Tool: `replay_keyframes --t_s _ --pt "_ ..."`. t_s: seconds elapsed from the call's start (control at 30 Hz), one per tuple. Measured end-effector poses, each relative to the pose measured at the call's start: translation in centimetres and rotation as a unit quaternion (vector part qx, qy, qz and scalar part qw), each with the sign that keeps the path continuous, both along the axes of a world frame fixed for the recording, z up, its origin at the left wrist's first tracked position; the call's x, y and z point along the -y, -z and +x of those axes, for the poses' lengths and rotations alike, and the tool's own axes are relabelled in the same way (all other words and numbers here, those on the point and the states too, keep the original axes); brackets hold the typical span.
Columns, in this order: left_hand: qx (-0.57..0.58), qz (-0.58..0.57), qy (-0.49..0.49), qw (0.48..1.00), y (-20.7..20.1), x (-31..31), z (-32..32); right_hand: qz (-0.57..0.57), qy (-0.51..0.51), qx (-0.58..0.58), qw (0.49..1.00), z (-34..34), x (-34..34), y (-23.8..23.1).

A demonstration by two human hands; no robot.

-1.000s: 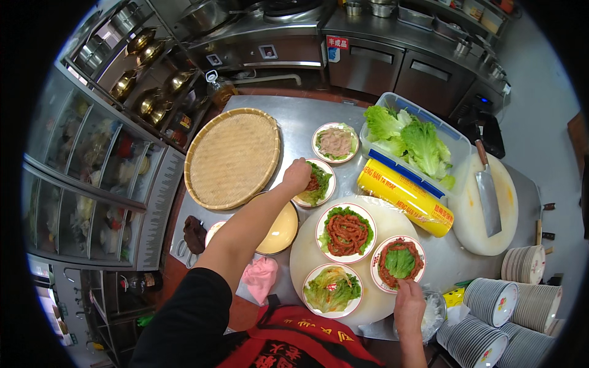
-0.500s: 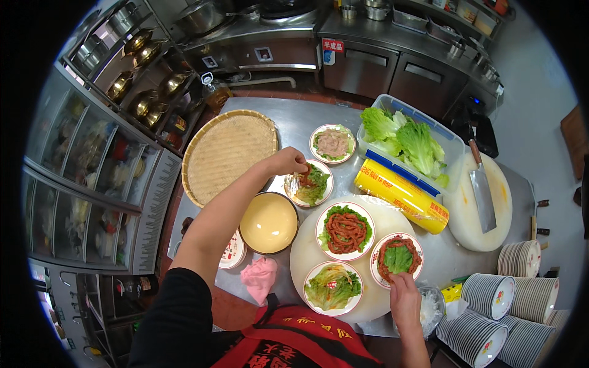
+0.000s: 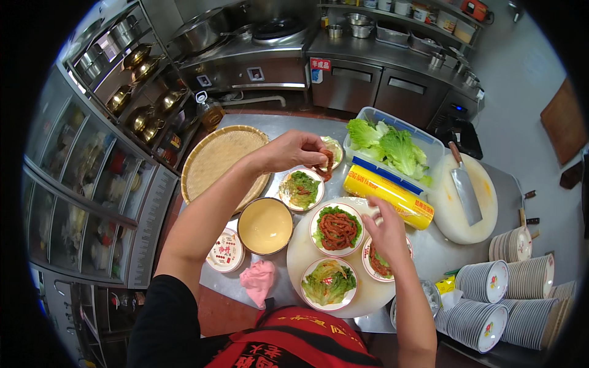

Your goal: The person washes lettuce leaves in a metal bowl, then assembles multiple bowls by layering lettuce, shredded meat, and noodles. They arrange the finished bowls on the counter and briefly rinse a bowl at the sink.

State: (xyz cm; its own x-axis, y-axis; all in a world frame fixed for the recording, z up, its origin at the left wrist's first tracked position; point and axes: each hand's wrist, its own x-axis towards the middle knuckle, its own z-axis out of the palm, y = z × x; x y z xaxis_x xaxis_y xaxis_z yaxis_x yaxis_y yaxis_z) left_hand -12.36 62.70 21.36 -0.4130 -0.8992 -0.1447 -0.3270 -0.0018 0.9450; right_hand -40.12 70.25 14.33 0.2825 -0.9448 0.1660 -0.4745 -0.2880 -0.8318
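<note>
Pinched in my left hand point(image 3: 293, 152), reddish-brown meat strips point(image 3: 328, 167) hang above the far plates. Below them is a plate of green lettuce point(image 3: 303, 189) with a few reddish bits on it. My right hand point(image 3: 388, 232) hovers open, fingers apart, beside a mound of meat strips point(image 3: 337, 232) on a lettuce-lined plate. It partly covers another plate with meat strips point(image 3: 378, 265). Nearer me lies a plate of wilted lettuce point(image 3: 328, 285). Behind my left hand, a farther plate point(image 3: 335, 145) is mostly hidden.
Left stand a woven bamboo tray point(image 3: 224, 162), a pale yellow bowl point(image 3: 265, 225), a pink cloth point(image 3: 258, 279) and a stacked plate point(image 3: 226, 253). Beyond are a yellow roll point(image 3: 386, 196) and a tub of lettuce point(image 3: 392, 147). A cleaver point(image 3: 467, 193) rests on the right board; plate stacks point(image 3: 475, 325) stand nearby.
My left hand has lifted from the far lettuce plate and moved right, carrying meat strips. My right hand has left the right plate's rim, moved up and opened. The view has shifted slightly.
</note>
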Motion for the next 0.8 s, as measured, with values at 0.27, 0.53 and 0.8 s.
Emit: replay_keyframes --t_s 0.27,0.53,0.8 --pt "-0.147 0.027 0.114 0.982 -2.3 -1.7 -9.0 0.037 -0.064 0.079 0.994 -2.5 2.8 0.7" --pt "-0.262 0.160 0.130 0.943 6.5 -3.7 -16.7 0.236 0.067 0.177 0.953 -11.5 -3.2 3.9" --pt "-0.156 0.123 0.197 0.960 14.9 -3.7 -18.8 0.228 0.056 0.268 0.934 -13.1 -3.8 7.6"
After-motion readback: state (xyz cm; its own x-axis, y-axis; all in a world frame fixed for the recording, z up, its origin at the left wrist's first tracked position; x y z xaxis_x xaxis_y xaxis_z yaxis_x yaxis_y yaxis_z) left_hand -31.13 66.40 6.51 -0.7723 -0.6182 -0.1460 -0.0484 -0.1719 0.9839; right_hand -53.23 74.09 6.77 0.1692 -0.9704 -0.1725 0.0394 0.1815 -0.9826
